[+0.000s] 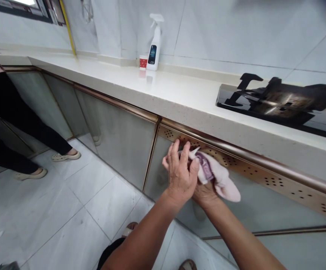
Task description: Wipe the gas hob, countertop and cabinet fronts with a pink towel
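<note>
My left hand (180,174) is open, its fingers stretched up toward the gold perforated strip (253,170) along the top of the cabinet front. Whether the fingertips touch the strip I cannot tell. Just right of it, and partly behind it, my right hand (205,193) is closed on a pale pink cloth (220,174) with a purple patterned band. Part of the cloth bunches out to the right of the hand, against or close to the cabinet door. Most of my right fingers are hidden by the cloth and by my left hand.
A white spray bottle (155,47) and a red paper cup (143,62) stand on the white countertop (118,80). To the right is a black gas stove (281,99). At the left stands another person (19,112) in dark trousers, on the tiled floor (75,210).
</note>
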Available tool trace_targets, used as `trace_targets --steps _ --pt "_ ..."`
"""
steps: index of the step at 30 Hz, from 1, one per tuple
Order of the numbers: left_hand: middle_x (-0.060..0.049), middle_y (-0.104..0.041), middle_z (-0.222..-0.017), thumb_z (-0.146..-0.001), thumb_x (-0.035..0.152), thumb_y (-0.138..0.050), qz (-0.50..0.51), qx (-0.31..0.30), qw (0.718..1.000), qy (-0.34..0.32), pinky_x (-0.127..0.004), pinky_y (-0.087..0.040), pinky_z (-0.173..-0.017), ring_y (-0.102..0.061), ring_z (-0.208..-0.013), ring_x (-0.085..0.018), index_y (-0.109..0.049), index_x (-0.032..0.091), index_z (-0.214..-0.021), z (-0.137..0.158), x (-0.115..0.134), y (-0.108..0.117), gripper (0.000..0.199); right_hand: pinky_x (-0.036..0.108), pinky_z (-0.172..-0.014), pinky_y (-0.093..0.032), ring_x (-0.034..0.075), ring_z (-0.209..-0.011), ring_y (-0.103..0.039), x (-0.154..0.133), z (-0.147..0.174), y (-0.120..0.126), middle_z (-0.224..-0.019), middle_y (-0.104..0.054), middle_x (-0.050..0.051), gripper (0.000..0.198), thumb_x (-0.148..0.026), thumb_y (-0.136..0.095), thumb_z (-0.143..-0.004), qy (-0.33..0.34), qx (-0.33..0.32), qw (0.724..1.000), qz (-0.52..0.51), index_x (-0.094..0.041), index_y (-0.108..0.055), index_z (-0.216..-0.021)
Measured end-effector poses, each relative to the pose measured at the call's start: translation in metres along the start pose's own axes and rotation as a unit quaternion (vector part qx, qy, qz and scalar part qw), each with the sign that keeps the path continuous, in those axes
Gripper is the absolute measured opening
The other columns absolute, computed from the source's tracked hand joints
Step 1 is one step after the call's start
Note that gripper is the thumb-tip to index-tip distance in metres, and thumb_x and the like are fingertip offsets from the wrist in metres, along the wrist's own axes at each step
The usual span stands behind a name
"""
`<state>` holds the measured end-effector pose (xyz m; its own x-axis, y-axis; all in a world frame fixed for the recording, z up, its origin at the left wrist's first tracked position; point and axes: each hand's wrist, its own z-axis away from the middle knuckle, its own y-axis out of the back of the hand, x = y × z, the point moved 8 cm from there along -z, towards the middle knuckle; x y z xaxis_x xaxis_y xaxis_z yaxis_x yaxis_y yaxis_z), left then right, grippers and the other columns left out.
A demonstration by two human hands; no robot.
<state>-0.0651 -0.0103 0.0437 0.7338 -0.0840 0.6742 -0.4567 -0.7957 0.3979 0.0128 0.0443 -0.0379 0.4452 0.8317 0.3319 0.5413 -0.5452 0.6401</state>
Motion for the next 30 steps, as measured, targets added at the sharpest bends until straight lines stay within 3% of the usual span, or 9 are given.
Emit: trace_targets --steps 3,6,10,13,18,21,25,28,30 --pt "-0.015 -0.031 -0.168 -0.104 0.041 -0.042 -0.029 -0.021 0.999 -0.016 -0.060 -0.033 -0.118 -0.030 -0.154 -0.030 -0.045 0.026 -0.154 0.001 0.003 -0.002 0.052 0.041 -0.108 -0.049 0.022 -0.117 -0.067 -0.013 0.042 -0.012 -0.136 -0.069 0.004 0.079 -0.003 -0.039 -0.089 0.050 -0.017 0.998 -0.030 -0.032 -0.032 -0.162" --pt "-0.015 -0.028 -0.169 -0.103 0.039 -0.046 -0.039 -0.038 0.998 -0.009 -0.064 -0.032 -0.117 -0.028 -0.155 -0.032 -0.043 0.028 -0.155 0.001 0.003 -0.005 0.053 0.031 -0.105 -0.049 0.016 -0.117 -0.067 -0.014 0.083 0.000 -0.138 -0.068 -0.003 0.091 0.005 -0.038 -0.083 0.090 -0.060 0.993 -0.051 -0.037 -0.028 -0.163" --pt "-0.015 -0.023 -0.170 -0.101 0.039 -0.049 -0.027 -0.059 0.998 0.003 -0.067 -0.032 -0.117 -0.024 -0.156 -0.035 -0.038 0.029 -0.157 0.001 0.005 -0.009 0.058 0.045 -0.115 -0.041 0.026 -0.130 -0.059 0.024 0.120 0.038 -0.145 -0.062 0.005 0.084 -0.007 -0.050 -0.087 0.033 -0.124 0.992 -0.004 -0.030 -0.026 -0.164" --pt "-0.015 -0.019 -0.171 -0.101 0.042 -0.048 -0.010 -0.071 0.997 0.012 -0.068 -0.032 -0.117 -0.021 -0.157 -0.035 -0.036 0.031 -0.159 0.001 0.006 -0.010 0.060 0.056 -0.116 -0.036 0.032 -0.127 -0.058 0.061 0.124 0.074 -0.137 -0.066 0.006 0.063 -0.022 -0.059 -0.089 0.003 -0.107 0.992 0.060 -0.032 -0.049 -0.150" --pt "-0.016 -0.020 -0.170 -0.103 0.044 -0.044 0.010 -0.069 0.997 0.015 -0.069 -0.031 -0.116 -0.021 -0.157 -0.036 -0.038 0.030 -0.157 0.000 0.007 -0.009 0.057 0.056 -0.105 -0.043 0.034 -0.118 -0.059 0.099 0.082 0.130 -0.128 -0.063 0.015 0.045 -0.038 -0.077 -0.080 -0.048 0.080 0.979 0.181 -0.026 -0.065 -0.121" --pt "-0.016 -0.022 -0.169 -0.103 0.044 -0.044 0.018 -0.059 0.998 0.015 -0.069 -0.031 -0.115 -0.022 -0.157 -0.035 -0.040 0.030 -0.155 0.000 0.008 -0.008 0.054 0.060 -0.099 -0.045 0.041 -0.123 -0.056 0.094 0.045 0.137 -0.136 -0.056 0.023 0.051 -0.048 -0.077 -0.079 -0.113 0.172 0.961 0.187 -0.021 -0.063 -0.120" --pt "-0.016 -0.033 -0.161 -0.101 0.040 -0.048 0.048 0.007 0.998 0.037 -0.061 -0.033 -0.117 -0.032 -0.150 -0.032 -0.046 0.028 -0.149 0.004 0.006 -0.002 0.050 0.062 -0.104 -0.043 0.042 -0.129 -0.051 0.062 -0.009 0.111 -0.138 -0.054 0.022 0.046 -0.044 -0.069 -0.087 -0.140 0.178 0.962 0.150 -0.019 -0.061 -0.125" --pt "-0.015 -0.052 -0.134 -0.098 0.035 -0.052 0.127 0.084 0.985 0.075 -0.050 -0.042 -0.112 -0.051 -0.129 -0.026 -0.048 0.022 -0.140 0.011 -0.002 0.004 0.044 0.054 -0.108 -0.041 0.036 -0.133 -0.048 0.043 -0.036 0.092 -0.136 -0.055 0.018 0.040 -0.036 -0.064 -0.090 -0.127 0.159 0.971 0.126 -0.021 -0.061 -0.127" --pt "-0.010 -0.058 -0.115 -0.097 0.032 -0.053 0.205 0.096 0.967 0.113 -0.041 -0.049 -0.102 -0.058 -0.109 -0.021 -0.047 0.021 -0.133 0.016 -0.009 0.001 0.038 0.054 -0.112 -0.037 0.033 -0.134 -0.048 0.040 -0.043 0.084 -0.138 -0.055 0.016 0.040 -0.033 -0.063 -0.092 -0.120 0.139 0.978 0.099 -0.023 -0.061 -0.130"
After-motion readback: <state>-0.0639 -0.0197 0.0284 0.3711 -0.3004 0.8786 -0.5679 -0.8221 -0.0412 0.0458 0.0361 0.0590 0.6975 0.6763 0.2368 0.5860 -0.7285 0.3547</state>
